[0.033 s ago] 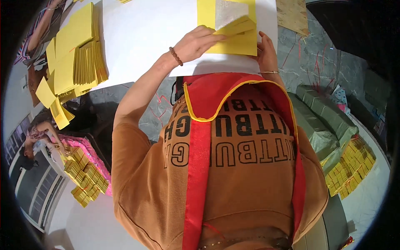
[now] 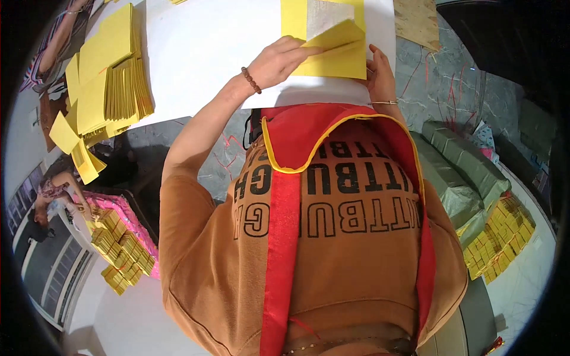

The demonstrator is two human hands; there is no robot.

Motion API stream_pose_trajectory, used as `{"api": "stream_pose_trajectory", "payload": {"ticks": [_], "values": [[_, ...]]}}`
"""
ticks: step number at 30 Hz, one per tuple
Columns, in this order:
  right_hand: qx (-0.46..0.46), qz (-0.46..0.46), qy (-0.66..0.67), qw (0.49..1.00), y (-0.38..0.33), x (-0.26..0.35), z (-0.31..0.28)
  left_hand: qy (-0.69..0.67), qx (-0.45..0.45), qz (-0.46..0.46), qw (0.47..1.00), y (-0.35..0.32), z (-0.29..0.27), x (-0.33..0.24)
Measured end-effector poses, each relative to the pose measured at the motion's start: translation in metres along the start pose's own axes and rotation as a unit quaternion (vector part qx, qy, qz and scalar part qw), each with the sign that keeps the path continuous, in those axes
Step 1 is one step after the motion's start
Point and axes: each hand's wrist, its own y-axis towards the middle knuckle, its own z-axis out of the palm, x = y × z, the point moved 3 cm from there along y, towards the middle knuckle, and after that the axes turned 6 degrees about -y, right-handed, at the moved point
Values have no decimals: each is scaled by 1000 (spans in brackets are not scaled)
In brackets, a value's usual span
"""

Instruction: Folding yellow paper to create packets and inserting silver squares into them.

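The left hand had its fingers pressed together on a folded yellow paper, which was tilted above a flat yellow sheet near the front edge of the white table. The right hand was curved at the sheet's right edge, but whether its fingers gripped anything, I could not tell.

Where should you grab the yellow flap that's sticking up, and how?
I'd pinch the yellow flap by its left end, coming from the left, thumb and fingers on opposite faces. It tilts up off the yellow sheet below, leaving room underneath. The left hand is there.
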Motion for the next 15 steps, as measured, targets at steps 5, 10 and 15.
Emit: {"api": "stream_pose_trajectory", "payload": {"ticks": [5,10,15], "values": [[27,-10,-17,999,1,-2,0,103,-53,61,991,0,5,-6],[41,-39,-8,998,9,-13,-8,82,-20,84,993,0,6,-4],[41,-44,-11,998,8,-12,-6,60,-7,66,996,-1,6,-3]]}}
